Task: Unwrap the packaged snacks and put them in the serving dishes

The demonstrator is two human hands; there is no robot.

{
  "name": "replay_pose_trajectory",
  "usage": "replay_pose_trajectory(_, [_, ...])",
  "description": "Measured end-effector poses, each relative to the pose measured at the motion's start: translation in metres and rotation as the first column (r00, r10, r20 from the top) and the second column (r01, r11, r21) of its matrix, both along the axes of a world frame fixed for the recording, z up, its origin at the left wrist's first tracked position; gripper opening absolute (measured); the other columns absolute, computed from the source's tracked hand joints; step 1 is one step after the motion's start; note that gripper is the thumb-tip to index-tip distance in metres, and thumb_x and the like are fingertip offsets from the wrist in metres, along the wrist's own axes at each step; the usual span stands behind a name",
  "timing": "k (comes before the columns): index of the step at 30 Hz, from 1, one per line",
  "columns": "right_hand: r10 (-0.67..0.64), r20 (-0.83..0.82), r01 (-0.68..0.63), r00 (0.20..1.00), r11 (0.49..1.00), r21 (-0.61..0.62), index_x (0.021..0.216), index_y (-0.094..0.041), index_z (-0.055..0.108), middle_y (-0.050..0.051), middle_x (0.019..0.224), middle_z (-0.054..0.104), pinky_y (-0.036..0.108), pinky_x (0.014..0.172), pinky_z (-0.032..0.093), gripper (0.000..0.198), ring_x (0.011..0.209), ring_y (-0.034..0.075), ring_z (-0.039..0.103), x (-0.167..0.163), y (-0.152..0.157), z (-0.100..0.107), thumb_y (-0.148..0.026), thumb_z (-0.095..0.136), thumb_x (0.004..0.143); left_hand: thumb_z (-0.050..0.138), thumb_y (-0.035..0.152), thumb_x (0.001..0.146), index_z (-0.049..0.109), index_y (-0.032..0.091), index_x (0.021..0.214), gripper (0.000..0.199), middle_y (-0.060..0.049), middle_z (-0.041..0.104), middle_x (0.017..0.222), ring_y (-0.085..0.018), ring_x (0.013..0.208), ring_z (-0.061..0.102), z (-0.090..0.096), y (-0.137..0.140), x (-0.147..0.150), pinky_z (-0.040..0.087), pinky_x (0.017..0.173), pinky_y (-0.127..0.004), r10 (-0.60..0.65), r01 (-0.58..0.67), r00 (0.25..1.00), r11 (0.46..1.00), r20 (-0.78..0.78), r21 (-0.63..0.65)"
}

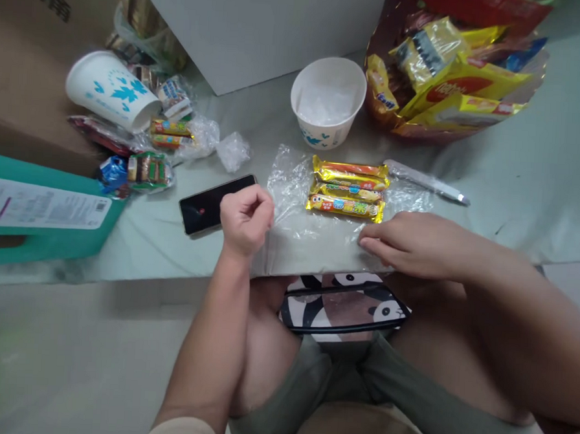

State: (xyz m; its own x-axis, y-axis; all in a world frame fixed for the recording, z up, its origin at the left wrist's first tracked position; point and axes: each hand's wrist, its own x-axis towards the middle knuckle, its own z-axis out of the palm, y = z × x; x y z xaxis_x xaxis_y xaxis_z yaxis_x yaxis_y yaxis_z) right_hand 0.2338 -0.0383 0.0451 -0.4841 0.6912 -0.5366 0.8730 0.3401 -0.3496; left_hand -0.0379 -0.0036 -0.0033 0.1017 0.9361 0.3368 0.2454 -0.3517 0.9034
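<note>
From the head: clenched left hand (pixel 247 220) by phone (pixel 205 206), cannot tell if empty; curled right hand (pixel 408 244) by plastic film (pixel 289 178), cannot tell whether pinching. Already lined up on film, between and beyond both: snack bars (pixel 347 207); not yet covered over.

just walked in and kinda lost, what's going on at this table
A seated person's left hand is curled by the phone; whether it grips anything is unclear. The right hand is by the near side of some clear plastic. Bars lie on the plastic, and an upright cup stands behind them.
</note>
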Motion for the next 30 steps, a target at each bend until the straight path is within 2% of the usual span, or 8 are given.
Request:
replay_pose_trajectory(6, [-0.347, 0.184, 0.291, 0.92, 0.916, 0.276, 0.091, -0.021, 0.071, 0.011, 0.077, 0.068, 0.033, 0.059, 0.025, 0.045, 0.066, 0.023, 0.056, -0.005, 0.005, 0.006, -0.043, 0.032, 0.098, 0.069, 0.019, 0.076, 0.065, 0.02, 0.076, 0.005, 0.003, 0.058, 0.064, -0.009, 0.056, 0.049, -0.004, 0.001, -0.004, 0.037, 0.051, -0.023, 0.342, -0.339, 0.901, 0.939, -0.266, 0.057])
replay_pose_trajectory(8, [-0.397, 0.092, 0.335, 0.913, 0.86, 0.386, 0.093, -0.022, 0.072, 0.011, 0.079, 0.069, 0.033, 0.06, 0.032, 0.038, 0.069, 0.024, 0.059, -0.001, 0.005, 0.0, -0.04, 0.039, 0.097, 0.074, 0.021, 0.072, 0.067, 0.021, 0.095, 0.023, -0.001, 0.067, 0.087, -0.012, 0.072, 0.056, -0.01, 0.007, -0.005, 0.044, 0.059, -0.024, 0.348, -0.347, 0.883, 0.936, -0.315, 0.062])
replay_pose_trajectory(11, [-0.192, -0.171, 0.256, 0.966, 0.778, 0.573, 0.115, -0.022, 0.071, 0.013, 0.105, 0.071, 0.04, 0.076, 0.048, 0.033, 0.095, 0.031, 0.065, 0.006, 0.007, -0.02, -0.035, 0.055, 0.09, 0.079, 0.027, 0.072, 0.064, 0.022, 0.116, 0.047, -0.007, 0.067, 0.112, -0.018, 0.092, 0.063, -0.017, 0.013, -0.002, 0.053, 0.074, -0.029, 0.214, -0.209, 0.901, 0.976, -0.378, 0.055])
replay_pose_trajectory(14, [0.033, -0.276, 0.159, 0.961, 0.749, 0.643, 0.132, -0.023, 0.066, 0.015, 0.128, 0.065, 0.05, 0.098, 0.049, 0.047, 0.119, 0.035, 0.06, 0.009, 0.013, -0.041, -0.028, 0.062, 0.085, 0.086, 0.033, 0.068, 0.061, 0.025, 0.126, 0.063, -0.012, 0.058, 0.137, -0.031, 0.128, 0.057, -0.018, 0.012, 0.004, 0.051, 0.105, -0.045, 0.068, -0.018, 0.875, 0.994, -0.48, 0.108])
replay_pose_trajectory(18, [-0.001, -0.323, 0.21, 0.946, 0.76, 0.615, 0.133, -0.027, 0.065, 0.013, 0.135, 0.063, 0.053, 0.102, 0.047, 0.05, 0.126, 0.035, 0.057, 0.006, 0.02, -0.047, -0.021, 0.06, 0.084, 0.089, 0.038, 0.069, 0.064, 0.03, 0.122, 0.059, -0.011, 0.04, 0.16, -0.039, 0.152, 0.034, -0.016, 0.015, 0.007, 0.036, 0.121, -0.058, -0.009, 0.089, 0.826, 0.989, -0.564, 0.115])
replay_pose_trajectory(22, [-0.005, -0.363, 0.252, 0.932, 0.729, 0.636, 0.118, -0.025, 0.07, 0.012, 0.126, 0.068, 0.049, 0.096, 0.048, 0.034, 0.117, 0.032, 0.061, -0.003, 0.016, -0.038, -0.022, 0.057, 0.087, 0.08, 0.036, 0.081, 0.069, 0.026, 0.094, 0.02, -0.009, 0.055, 0.148, -0.037, 0.149, 0.041, -0.016, 0.025, 0.007, 0.035, 0.122, -0.059, 0.059, 0.03, 0.862, 0.986, -0.504, 0.166])
replay_pose_trajectory(26, [0.216, -0.444, 0.152, 0.869, 0.739, 0.656, 0.107, -0.023, 0.07, 0.008, 0.101, 0.073, 0.038, 0.086, 0.052, 0.023, 0.095, 0.023, 0.066, -0.021, 0.003, -0.04, -0.019, 0.052, 0.093, 0.07, 0.034, 0.089, 0.063, 0.023, 0.081, 0.015, -0.009, 0.067, 0.124, -0.032, 0.138, 0.055, -0.008, 0.027, 0.012, 0.038, 0.122, -0.056, 0.124, -0.036, 0.912, 0.973, -0.39, 0.226])
replay_pose_trajectory(30, [0.338, -0.426, 0.036, 0.839, 0.747, 0.664, 0.125, -0.021, 0.066, 0.01, 0.133, 0.07, 0.043, 0.11, 0.049, 0.042, 0.132, 0.025, 0.058, -0.034, -0.003, -0.051, -0.007, 0.051, 0.088, 0.067, 0.032, 0.09, 0.06, 0.025, 0.079, 0.015, -0.009, 0.069, 0.117, -0.03, 0.134, 0.057, 0.002, 0.021, 0.018, 0.041, 0.121, -0.055, 0.178, -0.107, 0.952, 0.955, -0.247, 0.277])
